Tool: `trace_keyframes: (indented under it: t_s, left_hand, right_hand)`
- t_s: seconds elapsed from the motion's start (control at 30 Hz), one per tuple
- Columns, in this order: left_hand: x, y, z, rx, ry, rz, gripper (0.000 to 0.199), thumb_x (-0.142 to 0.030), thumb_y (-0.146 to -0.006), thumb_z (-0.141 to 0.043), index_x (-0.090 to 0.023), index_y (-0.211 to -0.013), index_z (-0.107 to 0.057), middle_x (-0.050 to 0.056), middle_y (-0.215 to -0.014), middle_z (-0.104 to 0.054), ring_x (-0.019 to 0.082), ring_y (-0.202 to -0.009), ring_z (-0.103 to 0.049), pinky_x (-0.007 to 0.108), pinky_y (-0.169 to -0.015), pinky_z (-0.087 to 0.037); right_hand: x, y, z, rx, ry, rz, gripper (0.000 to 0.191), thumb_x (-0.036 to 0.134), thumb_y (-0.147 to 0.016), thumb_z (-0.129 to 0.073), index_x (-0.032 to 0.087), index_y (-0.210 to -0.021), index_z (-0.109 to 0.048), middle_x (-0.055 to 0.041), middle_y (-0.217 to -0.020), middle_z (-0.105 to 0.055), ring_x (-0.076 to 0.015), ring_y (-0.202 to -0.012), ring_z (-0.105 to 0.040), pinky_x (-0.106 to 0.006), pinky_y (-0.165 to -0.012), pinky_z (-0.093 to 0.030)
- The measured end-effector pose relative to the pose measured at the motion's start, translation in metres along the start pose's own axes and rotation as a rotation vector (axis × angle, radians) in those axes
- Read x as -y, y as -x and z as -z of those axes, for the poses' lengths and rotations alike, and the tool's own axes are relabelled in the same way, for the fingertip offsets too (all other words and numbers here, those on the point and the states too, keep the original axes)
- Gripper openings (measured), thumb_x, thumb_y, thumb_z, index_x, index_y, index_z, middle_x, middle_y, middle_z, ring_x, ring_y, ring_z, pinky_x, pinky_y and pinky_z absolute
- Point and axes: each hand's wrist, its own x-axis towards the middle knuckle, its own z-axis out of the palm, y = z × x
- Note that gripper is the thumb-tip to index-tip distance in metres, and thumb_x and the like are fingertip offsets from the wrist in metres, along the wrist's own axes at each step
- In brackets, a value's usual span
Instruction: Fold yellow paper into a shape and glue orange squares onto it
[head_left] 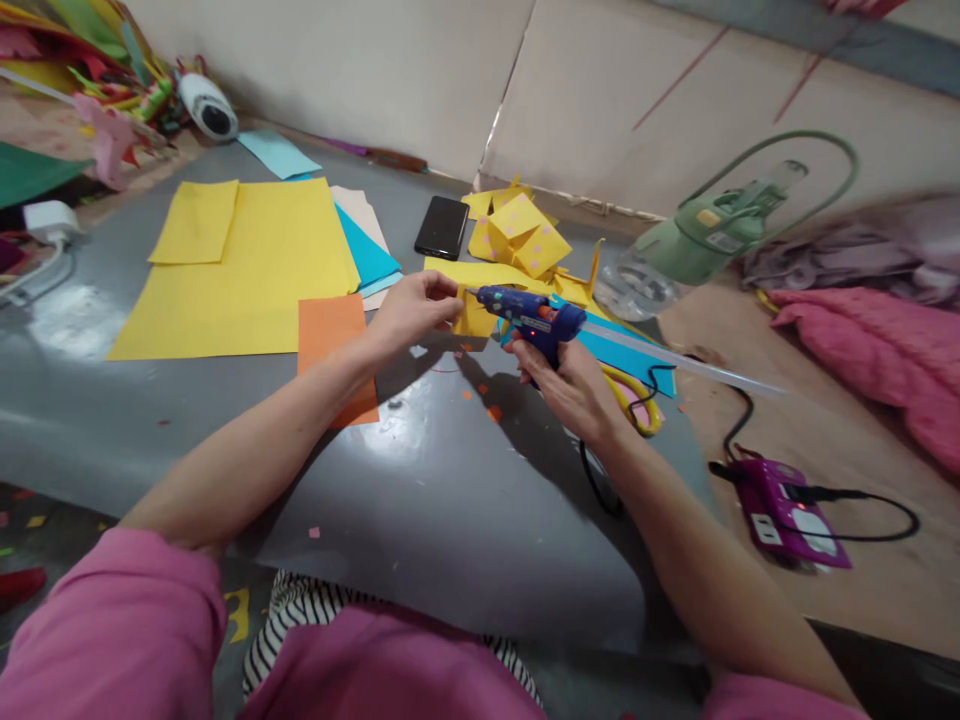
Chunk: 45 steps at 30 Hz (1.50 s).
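Observation:
My right hand (559, 375) grips a blue hot glue gun (536, 314) with a long clear glue stick (675, 358) sticking out of its back. The gun's nozzle points left and meets, or nearly meets, a small yellow paper piece (474, 318). That piece is pinched at its upper left by the fingers of my left hand (416, 308). Behind the gun lie a yellow sheet strip (480, 272) and folded yellow paper shapes with pale dots (525, 235). Blue paper (622, 350) and yellow-handled scissors (636, 402) lie beside my right hand.
Large yellow sheets (247, 270) and an orange sheet (337, 330) lie to the left. A black phone (442, 228) rests near the wall. At right stand a green-topped bottle (675, 240) and a purple power strip (787, 515) with black cables. Paper scraps dot the grey table (465, 500).

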Motion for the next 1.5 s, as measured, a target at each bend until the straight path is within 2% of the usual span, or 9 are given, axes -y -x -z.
trace_keyframes:
  t_s: [0.13,0.27,0.5,0.67,0.9,1.27,1.5]
  left_hand:
    - [-0.002,0.002,0.0,0.009,0.007,0.0,0.009,-0.006,-0.08,-0.061,-0.015,-0.082,-0.061,-0.001,-0.078,-0.067,0.01,-0.069,-0.063,0.022,-0.064,-0.051]
    - [-0.002,0.002,0.0,0.011,0.009,-0.01,0.01,-0.005,-0.08,-0.06,-0.014,-0.082,-0.061,-0.001,-0.075,-0.065,0.009,-0.067,-0.062,0.021,-0.062,-0.05]
    - [0.0,0.001,-0.001,0.009,-0.005,-0.01,0.01,-0.006,-0.079,-0.06,-0.015,-0.083,-0.062,-0.001,-0.074,-0.065,0.01,-0.069,-0.063,0.022,-0.064,-0.052]
    - [-0.002,0.002,-0.001,0.015,-0.002,-0.021,0.01,-0.006,-0.078,-0.061,-0.014,-0.083,-0.062,-0.001,-0.074,-0.065,0.011,-0.068,-0.063,0.022,-0.062,-0.051]
    - [-0.004,0.003,-0.001,0.008,0.002,0.005,0.01,-0.006,-0.079,-0.06,-0.015,-0.081,-0.059,-0.001,-0.075,-0.065,0.009,-0.066,-0.063,0.021,-0.062,-0.051]
    - [-0.005,0.004,-0.002,0.004,-0.002,0.026,0.012,-0.003,-0.081,-0.059,-0.015,-0.082,-0.059,-0.001,-0.075,-0.064,0.01,-0.067,-0.063,0.023,-0.064,-0.052]
    - [-0.002,0.003,-0.001,0.017,-0.013,0.016,0.01,-0.006,-0.081,-0.06,-0.015,-0.084,-0.06,0.0,-0.078,-0.067,0.01,-0.069,-0.065,0.023,-0.064,-0.052]
  right_hand:
    - [0.001,0.0,0.001,0.003,0.037,0.017,0.038,0.059,-0.094,-0.05,0.022,-0.094,-0.058,-0.0049,-0.083,-0.063,-0.0181,-0.066,-0.054,-0.034,-0.06,-0.049]
    - [0.002,0.0,0.0,0.004,0.018,0.017,0.038,0.059,-0.093,-0.051,0.022,-0.095,-0.058,-0.0056,-0.088,-0.062,-0.0173,-0.066,-0.054,-0.033,-0.059,-0.049]
    - [0.008,0.0,0.002,0.004,0.05,0.011,0.039,0.062,-0.091,-0.053,0.023,-0.089,-0.055,-0.0015,-0.074,-0.055,-0.0176,-0.064,-0.05,-0.032,-0.058,-0.046]
    - [0.01,0.001,0.004,0.003,0.097,0.026,0.041,0.063,-0.092,-0.05,0.023,-0.082,-0.055,-0.0035,-0.074,-0.058,-0.0195,-0.067,-0.051,-0.036,-0.066,-0.049]
    - [0.01,0.002,0.004,0.005,0.092,0.049,0.041,0.062,-0.094,-0.05,0.023,-0.095,-0.061,-0.0065,-0.081,-0.064,-0.0247,-0.077,-0.058,-0.041,-0.073,-0.05]
    - [0.009,0.001,0.003,0.0,0.077,0.018,0.042,0.064,-0.091,-0.053,0.023,-0.086,-0.058,-0.008,-0.084,-0.065,-0.0273,-0.085,-0.06,-0.042,-0.077,-0.05]
    - [0.008,0.001,0.002,-0.01,0.073,-0.002,0.04,0.063,-0.09,-0.054,0.023,-0.087,-0.058,-0.0084,-0.086,-0.065,-0.0273,-0.085,-0.06,-0.042,-0.076,-0.048]
